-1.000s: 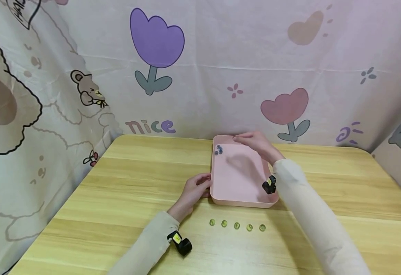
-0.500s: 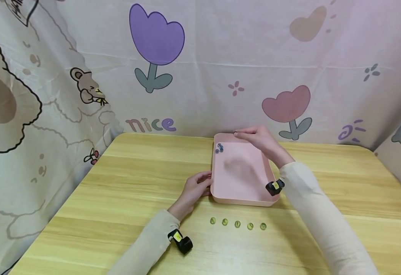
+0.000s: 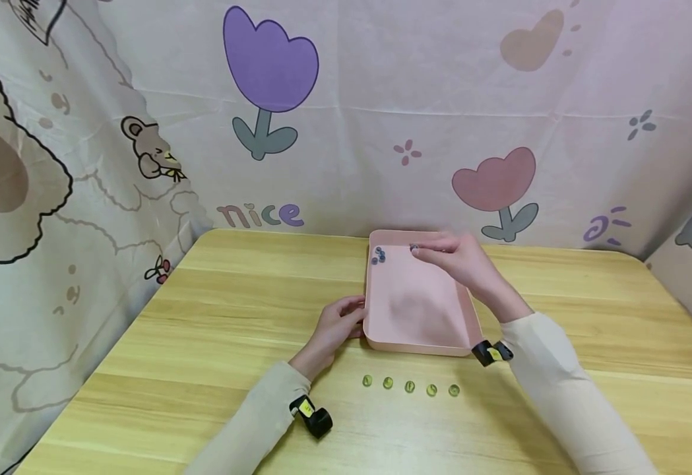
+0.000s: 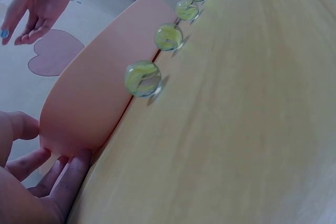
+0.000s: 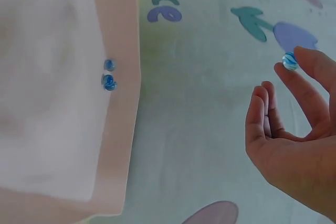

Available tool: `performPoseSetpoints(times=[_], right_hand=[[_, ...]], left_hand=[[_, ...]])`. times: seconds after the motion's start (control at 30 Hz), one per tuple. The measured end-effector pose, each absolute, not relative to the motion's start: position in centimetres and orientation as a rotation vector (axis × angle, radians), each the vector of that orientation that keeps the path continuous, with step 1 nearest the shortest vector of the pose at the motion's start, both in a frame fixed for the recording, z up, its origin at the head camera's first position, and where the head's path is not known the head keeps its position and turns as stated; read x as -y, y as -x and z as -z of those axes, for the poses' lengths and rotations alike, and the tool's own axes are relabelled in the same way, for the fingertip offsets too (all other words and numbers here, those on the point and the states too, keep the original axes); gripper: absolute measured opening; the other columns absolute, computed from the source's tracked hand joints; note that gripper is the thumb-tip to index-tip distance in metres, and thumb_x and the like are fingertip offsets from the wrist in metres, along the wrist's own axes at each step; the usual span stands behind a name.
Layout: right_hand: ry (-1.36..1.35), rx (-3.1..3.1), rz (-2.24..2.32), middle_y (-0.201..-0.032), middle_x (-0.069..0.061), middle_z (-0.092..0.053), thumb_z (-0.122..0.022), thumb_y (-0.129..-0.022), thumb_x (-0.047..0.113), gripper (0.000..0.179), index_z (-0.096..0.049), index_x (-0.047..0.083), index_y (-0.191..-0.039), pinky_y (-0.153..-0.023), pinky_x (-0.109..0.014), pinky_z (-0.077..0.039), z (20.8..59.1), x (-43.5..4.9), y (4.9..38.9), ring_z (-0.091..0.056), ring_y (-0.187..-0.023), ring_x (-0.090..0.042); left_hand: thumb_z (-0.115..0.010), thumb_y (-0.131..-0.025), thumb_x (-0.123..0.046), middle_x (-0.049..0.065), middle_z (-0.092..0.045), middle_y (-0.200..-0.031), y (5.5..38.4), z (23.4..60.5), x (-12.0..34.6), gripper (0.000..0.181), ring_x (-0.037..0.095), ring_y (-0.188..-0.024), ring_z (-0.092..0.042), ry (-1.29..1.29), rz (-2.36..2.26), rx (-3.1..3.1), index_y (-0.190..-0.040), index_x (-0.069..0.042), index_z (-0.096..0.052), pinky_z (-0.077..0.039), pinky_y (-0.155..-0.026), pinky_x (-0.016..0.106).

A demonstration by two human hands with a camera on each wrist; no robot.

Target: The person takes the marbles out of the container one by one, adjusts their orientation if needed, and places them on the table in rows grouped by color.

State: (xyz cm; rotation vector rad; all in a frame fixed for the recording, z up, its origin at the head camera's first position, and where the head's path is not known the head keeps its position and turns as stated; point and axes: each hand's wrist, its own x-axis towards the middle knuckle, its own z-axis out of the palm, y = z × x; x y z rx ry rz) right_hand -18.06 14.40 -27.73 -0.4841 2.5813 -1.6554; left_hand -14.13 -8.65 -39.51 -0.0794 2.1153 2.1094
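Note:
A shallow pink tray (image 3: 423, 303) rests on the wooden table. My left hand (image 3: 334, 326) touches its outer left wall with the fingertips; in the left wrist view those fingers (image 4: 71, 182) lie against the pink side. Above the far part of the tray, my right hand (image 3: 461, 260) pinches a blue swirled marble (image 5: 290, 61) between thumb and forefinger, the other fingers held loosely apart from it. Several blue marbles (image 3: 379, 255) sit together in the tray's far left corner, also visible as blue marbles (image 5: 108, 82) along the wall in the right wrist view.
A row of several clear marbles with yellow-green swirls (image 3: 409, 387) lies on the table (image 3: 251, 297) in front of the tray. Behind stands a cloth backdrop (image 3: 357, 165) printed with flowers. Each sleeve carries a small black wrist camera (image 3: 316, 419).
My right hand has moved from over the tray's far rim toward me and slightly right, with the marble still pinched. The left hand stays at the tray's side.

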Motion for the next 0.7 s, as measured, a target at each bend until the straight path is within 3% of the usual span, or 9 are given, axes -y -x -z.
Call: performPoseSetpoints(times=[0.37,0.7], right_hand=[[0.701,-2.659,1.536,-0.101,-0.004,-0.066,-0.074,-0.086,0.017,0.027,-0.074,0.004,-0.110,-0.076,-0.024,-0.051,29.3,-15.1,14.0,-0.057,-0.095,-0.017],[0.752,-2.690,1.627,-0.099,-0.001,-0.064,-0.075,-0.084,0.012,0.024,-0.075,0.004,-0.107,-0.072,-0.021,-0.050,30.8,-14.5,10.7,-0.056,-0.095,-0.012]], left_hand=[[-0.059,-0.093,-0.008,0.014,-0.060,-0.119,14.1,39.4,8.9,0.037,0.019,-0.093,-0.062,0.090,-2.104,-2.115,-0.129,0.001,-0.058,-0.058,-0.076,0.030],[-0.060,-0.093,-0.009,0.013,-0.060,-0.118,14.0,39.4,8.8,0.037,0.017,-0.091,-0.062,0.085,-2.104,-2.109,-0.129,0.000,-0.058,-0.057,-0.076,0.030]])
